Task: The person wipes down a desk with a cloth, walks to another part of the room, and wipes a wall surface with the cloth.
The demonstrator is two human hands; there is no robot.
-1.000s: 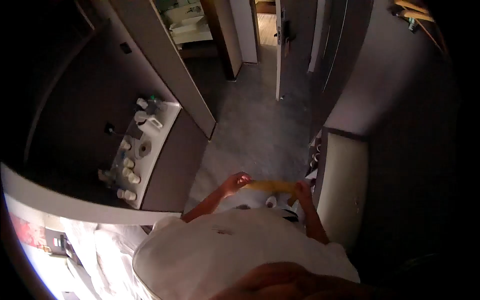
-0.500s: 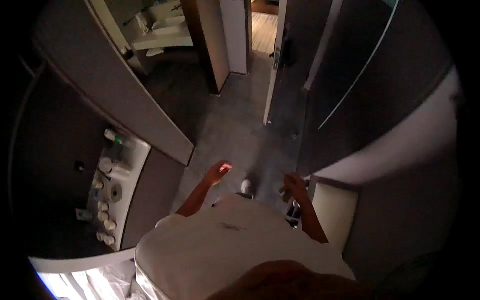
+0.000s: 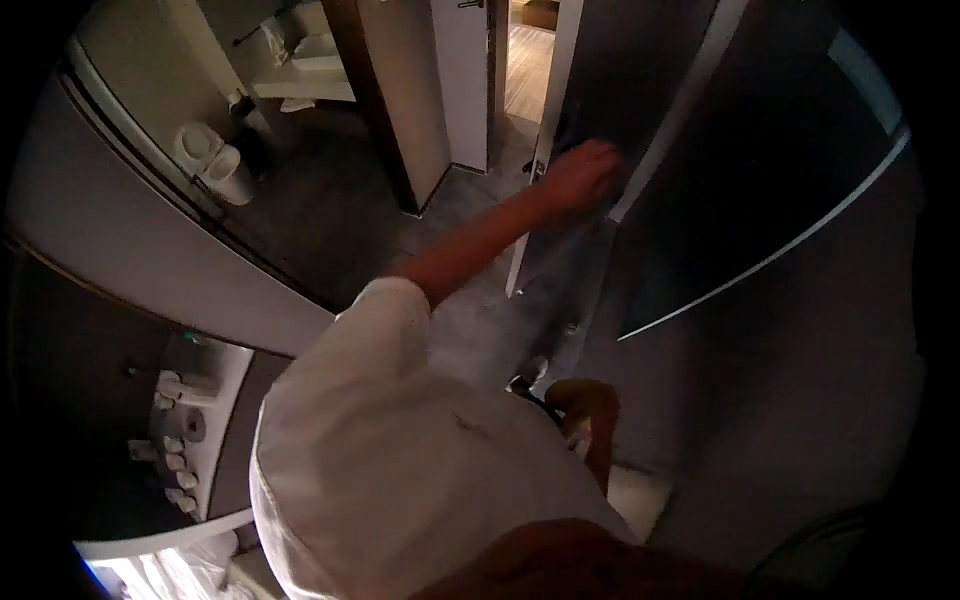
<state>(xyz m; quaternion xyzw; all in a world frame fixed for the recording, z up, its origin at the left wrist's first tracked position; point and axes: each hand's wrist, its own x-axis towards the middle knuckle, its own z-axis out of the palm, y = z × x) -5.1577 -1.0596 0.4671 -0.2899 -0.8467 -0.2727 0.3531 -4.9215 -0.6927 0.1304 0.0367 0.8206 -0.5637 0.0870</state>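
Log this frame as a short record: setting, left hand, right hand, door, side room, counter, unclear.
setting: dim hallway
left hand: arm stretched ahead, hand in front of the door
right hand: low, near the body
door: open, lit floor visible beyond
side room: toilet, lid up; sink
counter: along left wall, cups on it
unclear: whether the left hand touches the door; what the right holds

Dim room, grey floor [image 3: 468, 325], white toilet [image 3: 229, 176] beyond doorway, counter [image 3: 222, 420] with cups [image 3: 176, 462], bright light lower left
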